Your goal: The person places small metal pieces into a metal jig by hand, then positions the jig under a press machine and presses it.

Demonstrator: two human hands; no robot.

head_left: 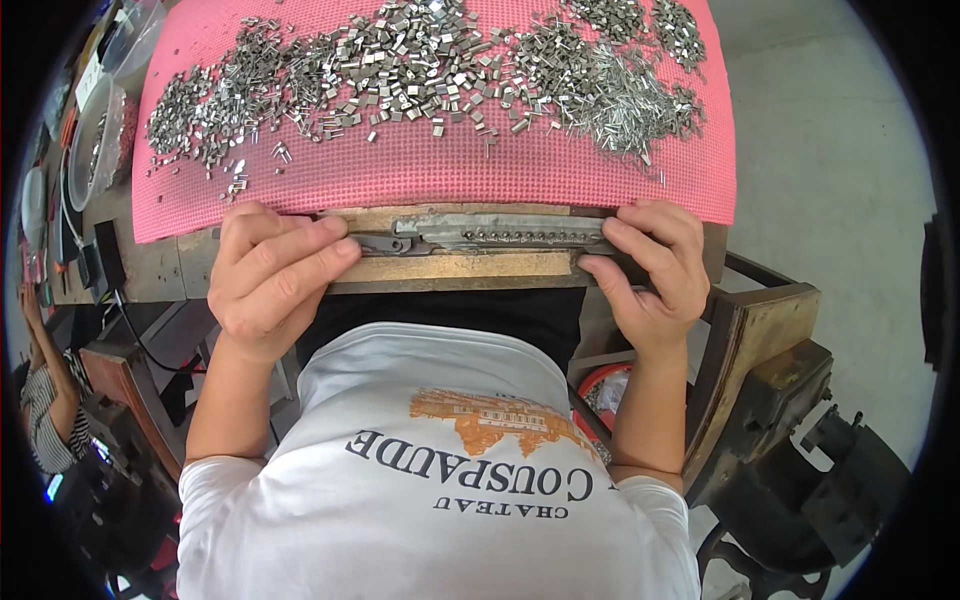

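Observation:
A long, narrow grey metal jig [510, 224] lies along the near edge of the bench, with a row of small metal pieces [520, 238] set in it. At its left end is a dark pivoting lever [380, 243], pinched between the thumb and fingers of my left hand [270, 275]. My right hand [660, 270] closes on the jig's right end, index finger on top and thumb at the near side; the exact contact is partly hidden. A strip of bare wood [480, 266] runs along the near side of the jig.
A pink ribbed mat [400, 180] beyond the jig carries heaps of small metal blocks [400, 60] and thin pins [625, 105]. Plastic tubs [95, 150] stand at the left. Another person's arm [60, 390] shows far left. Heavy machinery [790, 440] stands at right.

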